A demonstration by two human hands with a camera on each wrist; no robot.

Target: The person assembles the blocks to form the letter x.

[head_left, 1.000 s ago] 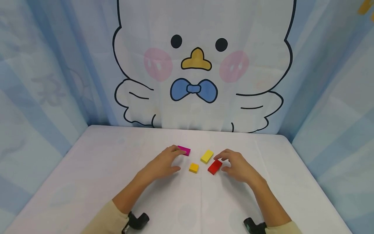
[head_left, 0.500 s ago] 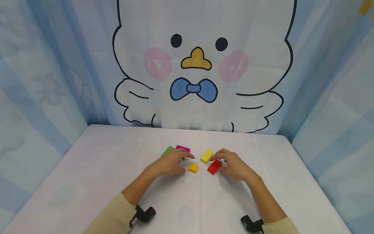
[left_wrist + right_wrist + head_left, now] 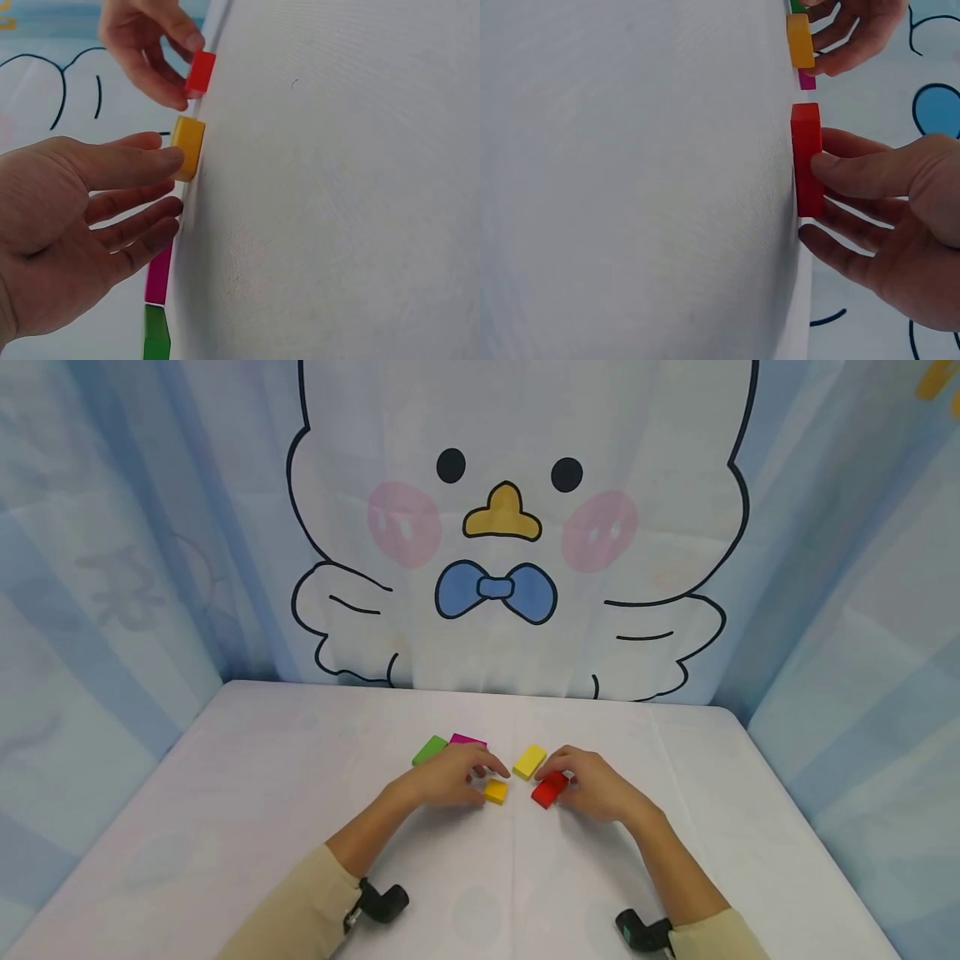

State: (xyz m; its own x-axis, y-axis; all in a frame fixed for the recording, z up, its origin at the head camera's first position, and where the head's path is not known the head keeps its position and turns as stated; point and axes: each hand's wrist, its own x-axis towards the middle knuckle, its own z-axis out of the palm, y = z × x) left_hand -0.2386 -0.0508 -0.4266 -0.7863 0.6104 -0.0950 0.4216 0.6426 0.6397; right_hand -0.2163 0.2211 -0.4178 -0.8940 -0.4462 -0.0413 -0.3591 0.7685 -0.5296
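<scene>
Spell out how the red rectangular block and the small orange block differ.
The red rectangular block is elongated; the small orange block is shorter and nearly square. In the head view, the red block slants more than the orange one. The right hand is at the red block, the left hand at the orange one. Both are single-coloured.

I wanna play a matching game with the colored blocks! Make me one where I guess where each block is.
Blocks:
1. green block
2. red block
3. small orange-yellow block
4. pink block

Places:
A. at the thumb of the left hand
B. right beside the green block
C. furthest left of all the blocks in the head view
D. at the thumb of the right hand

Right pairs: 1-C, 2-D, 3-A, 4-B
</scene>
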